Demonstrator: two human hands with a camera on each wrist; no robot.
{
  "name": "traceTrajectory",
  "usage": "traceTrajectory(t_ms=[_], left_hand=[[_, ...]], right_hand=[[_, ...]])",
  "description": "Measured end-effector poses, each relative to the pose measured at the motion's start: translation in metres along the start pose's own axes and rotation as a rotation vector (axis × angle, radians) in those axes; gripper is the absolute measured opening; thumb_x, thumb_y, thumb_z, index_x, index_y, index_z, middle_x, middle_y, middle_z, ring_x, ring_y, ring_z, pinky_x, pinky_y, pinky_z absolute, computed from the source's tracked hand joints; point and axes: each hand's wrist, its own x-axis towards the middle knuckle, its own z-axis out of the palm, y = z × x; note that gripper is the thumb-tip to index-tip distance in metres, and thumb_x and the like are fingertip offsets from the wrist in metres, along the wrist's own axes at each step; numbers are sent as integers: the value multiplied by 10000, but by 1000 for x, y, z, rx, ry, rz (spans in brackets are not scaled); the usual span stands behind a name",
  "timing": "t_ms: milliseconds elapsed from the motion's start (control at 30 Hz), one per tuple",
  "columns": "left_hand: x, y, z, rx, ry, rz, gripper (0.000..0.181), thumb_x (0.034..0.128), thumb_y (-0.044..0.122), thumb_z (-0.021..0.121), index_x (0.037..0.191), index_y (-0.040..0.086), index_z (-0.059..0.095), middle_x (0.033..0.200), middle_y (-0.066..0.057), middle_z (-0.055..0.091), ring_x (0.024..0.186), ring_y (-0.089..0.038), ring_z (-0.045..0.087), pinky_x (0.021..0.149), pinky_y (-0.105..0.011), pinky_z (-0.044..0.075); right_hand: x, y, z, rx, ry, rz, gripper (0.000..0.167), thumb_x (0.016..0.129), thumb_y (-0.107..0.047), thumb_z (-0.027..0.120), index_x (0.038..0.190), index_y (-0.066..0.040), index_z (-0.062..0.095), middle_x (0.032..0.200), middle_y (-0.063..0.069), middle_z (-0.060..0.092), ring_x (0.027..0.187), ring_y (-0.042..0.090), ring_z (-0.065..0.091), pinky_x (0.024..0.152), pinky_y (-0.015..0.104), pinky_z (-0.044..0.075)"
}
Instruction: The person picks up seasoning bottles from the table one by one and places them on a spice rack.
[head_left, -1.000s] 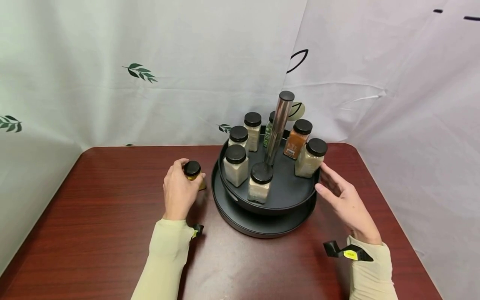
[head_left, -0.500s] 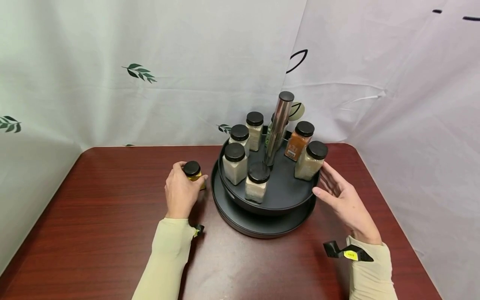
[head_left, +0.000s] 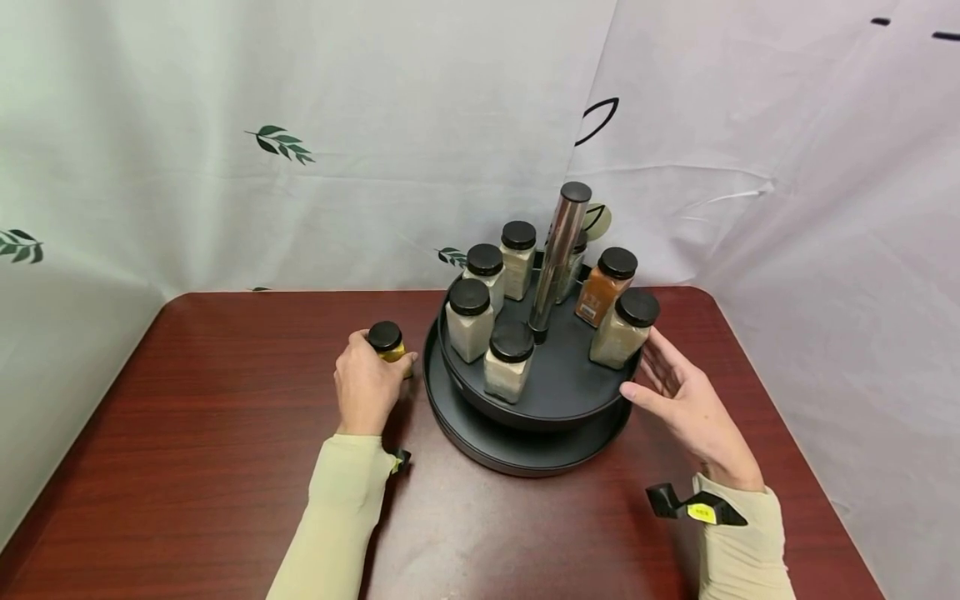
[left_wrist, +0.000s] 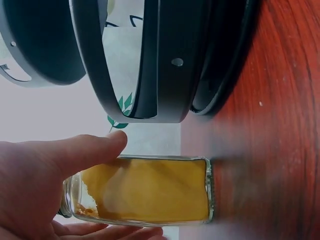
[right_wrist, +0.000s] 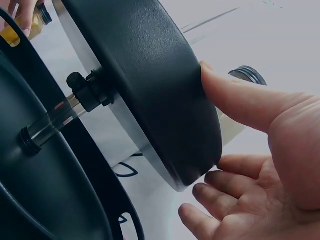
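My left hand (head_left: 366, 387) grips a black-lidded spice jar (left_wrist: 155, 192) of yellow powder, upright at the table, left of a black two-tier turntable. Thumb and fingers lie on opposite sides of its glass. On the upper tray (head_left: 558, 379) stand several square spice jars with black lids, among them an orange one (head_left: 600, 296), and a pale one (head_left: 508, 375) at the front. My right hand (head_left: 686, 408) is at the tray's right side, beside a tan jar (head_left: 618, 340). Its thumb and index finger touch the tray's outer wall; the other fingers are loosely bent.
A wider lower tray (head_left: 525, 457) sits beneath the upper one on the reddish-brown table (head_left: 225, 467). A tall metal post (head_left: 555, 258) rises from the turntable's middle and partly hides a rear jar (head_left: 572, 262). White leaf-print cloth (head_left: 375, 150) hangs behind.
The upper tray has turned a little: front jars shifted left, rear jars right, the right-hand jar slightly forward. My right thumb moved slightly forward and left with it. My left hand edged right; its jar barely moved.
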Motion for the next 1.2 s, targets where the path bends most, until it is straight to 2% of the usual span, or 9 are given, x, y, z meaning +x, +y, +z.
traceTrajectory(t_ms=[267, 467, 600, 1033, 1200], left_hand=[[-6, 2, -2, 15, 39, -15, 623, 750, 241, 901, 1190, -93, 612, 1050, -288, 695, 956, -478, 668, 870, -578, 526], [-5, 1, -4, 12, 32, -15, 662, 741, 258, 904, 1227, -78, 606, 1056, -287, 694, 972, -482, 662, 869, -573, 526], [-5, 3, -8, 3, 27, -17, 692, 739, 269, 902, 1257, -69, 592, 1070, -289, 689, 984, -480, 656, 871, -568, 523], [-9, 16, -26, -37, 39, 4, 676, 771, 262, 881, 1280, -67, 580, 1132, -279, 683, 1042, -455, 652, 914, -565, 512], [-13, 23, -35, -54, 70, 34, 643, 771, 272, 881, 1253, -49, 603, 1107, -242, 702, 1013, -431, 668, 892, -558, 524]], right_hand=[[4, 2, -4, 6, -34, -1, 881, 949, -56, 692, 1620, -119, 125, 1662, 141, 159, 1489, 328, 260, 1057, 138, 367], [3, -2, -3, 32, -42, 19, 904, 940, -43, 699, 1621, -121, 109, 1665, 138, 141, 1490, 386, 216, 1078, 181, 373], [3, -2, -2, 33, -43, 36, 915, 943, -63, 702, 1624, -143, 95, 1670, 121, 130, 1494, 385, 205, 1063, 157, 374], [4, 0, -1, 33, -52, 51, 939, 939, -69, 709, 1623, -128, 68, 1671, 125, 115, 1501, 383, 185, 1095, 198, 360], [5, 2, 0, 32, -53, 51, 945, 939, -75, 711, 1623, -130, 62, 1672, 128, 107, 1508, 369, 174, 1087, 164, 346]])
